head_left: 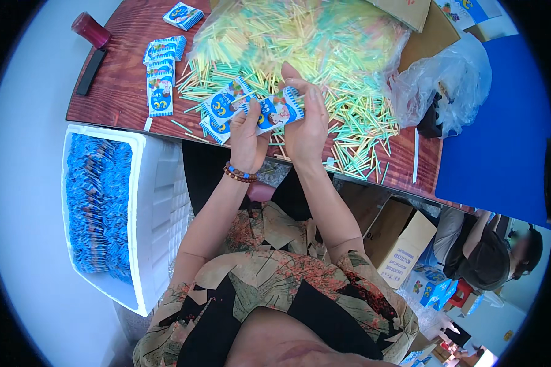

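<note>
Over the table's near edge my left hand (247, 136) pinches the left end of a small blue and white packet (279, 112). My right hand (309, 125) curves round the packet's other end, fingers closed against it. Just left of it, more packets (224, 104) of the same kind lie fanned on the table, partly behind my left hand. Thin green, yellow and pink sticks (358, 131) are scattered around and under both hands. Behind them a big clear plastic bag (288, 30) holds a heap of such sticks.
An overlapping row of packets (160, 92) and a single packet (182, 16) lie left, near a black bar (92, 72) and red cup (92, 30). A white foam box (139, 214) full of blue packets stands lower left. Rightward are a crumpled plastic bag (471, 79) and a seated person (487, 257).
</note>
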Motion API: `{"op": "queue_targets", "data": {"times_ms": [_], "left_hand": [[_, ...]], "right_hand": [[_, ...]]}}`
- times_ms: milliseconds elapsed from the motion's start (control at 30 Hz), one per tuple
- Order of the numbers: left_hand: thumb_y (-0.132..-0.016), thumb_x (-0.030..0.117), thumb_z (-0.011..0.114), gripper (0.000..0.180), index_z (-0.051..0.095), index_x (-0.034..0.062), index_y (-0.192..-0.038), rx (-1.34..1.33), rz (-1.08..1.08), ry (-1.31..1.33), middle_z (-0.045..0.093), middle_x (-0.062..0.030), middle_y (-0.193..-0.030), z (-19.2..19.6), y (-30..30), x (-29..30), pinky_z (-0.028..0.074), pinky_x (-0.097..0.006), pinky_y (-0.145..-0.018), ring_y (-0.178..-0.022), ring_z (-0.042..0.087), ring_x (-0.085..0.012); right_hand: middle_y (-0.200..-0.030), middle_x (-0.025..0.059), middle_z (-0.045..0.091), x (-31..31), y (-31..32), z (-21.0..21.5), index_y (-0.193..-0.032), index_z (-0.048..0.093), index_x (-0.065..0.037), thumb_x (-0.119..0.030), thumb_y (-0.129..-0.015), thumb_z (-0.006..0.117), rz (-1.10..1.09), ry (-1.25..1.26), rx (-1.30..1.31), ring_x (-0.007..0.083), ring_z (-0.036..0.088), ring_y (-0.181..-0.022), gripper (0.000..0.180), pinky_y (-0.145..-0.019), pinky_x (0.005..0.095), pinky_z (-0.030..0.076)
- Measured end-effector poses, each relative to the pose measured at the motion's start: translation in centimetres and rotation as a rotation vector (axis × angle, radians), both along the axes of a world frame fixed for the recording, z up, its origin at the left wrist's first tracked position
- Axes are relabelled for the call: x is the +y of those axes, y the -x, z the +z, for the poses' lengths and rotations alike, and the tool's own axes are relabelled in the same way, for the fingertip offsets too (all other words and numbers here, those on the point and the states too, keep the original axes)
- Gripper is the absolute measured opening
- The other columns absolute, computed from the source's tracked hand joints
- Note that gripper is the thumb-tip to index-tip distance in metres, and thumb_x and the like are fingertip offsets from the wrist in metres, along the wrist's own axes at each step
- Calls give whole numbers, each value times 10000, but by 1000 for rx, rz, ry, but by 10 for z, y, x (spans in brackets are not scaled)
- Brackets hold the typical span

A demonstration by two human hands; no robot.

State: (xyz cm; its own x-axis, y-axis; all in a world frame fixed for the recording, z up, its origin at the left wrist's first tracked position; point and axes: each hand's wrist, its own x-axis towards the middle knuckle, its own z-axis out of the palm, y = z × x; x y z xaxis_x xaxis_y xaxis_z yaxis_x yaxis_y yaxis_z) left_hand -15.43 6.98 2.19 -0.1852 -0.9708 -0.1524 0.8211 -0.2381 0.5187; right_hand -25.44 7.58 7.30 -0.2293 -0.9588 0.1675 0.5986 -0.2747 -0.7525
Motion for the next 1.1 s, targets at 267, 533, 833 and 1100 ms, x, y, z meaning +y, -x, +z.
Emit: {"op": "queue_targets", "data": {"times_ms": [267, 533, 833, 1100], "left_hand": [[-988, 259, 517, 241, 584, 78, -1131, 198, -35, -79, 652, -60, -1087, 3, 0, -7, 533, -380, -849, -947, 640, -169], [-939, 375, 577, 434, 499, 89, -1257, 356, -5, -71, 601, -64, -1197, 9, -19, -16, 486, -361, -935, -1044, 597, -191], [-932, 145, 604, 230, 596, 41, -1136, 159, 153, -34, 670, -61, -1056, 11, -63, -26, 542, -343, -838, -915, 662, -175], [-930, 57, 581, 462, 393, -20, -1345, -382, 864, 64, 455, -145, -1366, -8, -124, -34, 414, -348, -991, -1197, 497, -204]], "right_hand": [[-1523, 184, 276, -3, 9, 15, -1384, 421, -8, -153, -929, 522, 113, -51, 547, 279, 264, -1413, 487, -1115, 364, 252], [-1373, 143, 449, -13, 7, 33, -1424, 345, -22, -144, -919, 581, 130, -17, 976, 212, 445, -1216, 570, -960, 314, 359], [-879, 40, 672, -53, -39, 29, -970, 645, 8, -84, -860, 680, 198, -88, 772, 79, 599, -783, 148, -686, 212, 453], [-771, 65, 674, -116, -114, 13, -998, 658, 30, -117, -827, 651, 427, -19, 846, 97, 603, -712, 225, -651, 239, 460]]}}
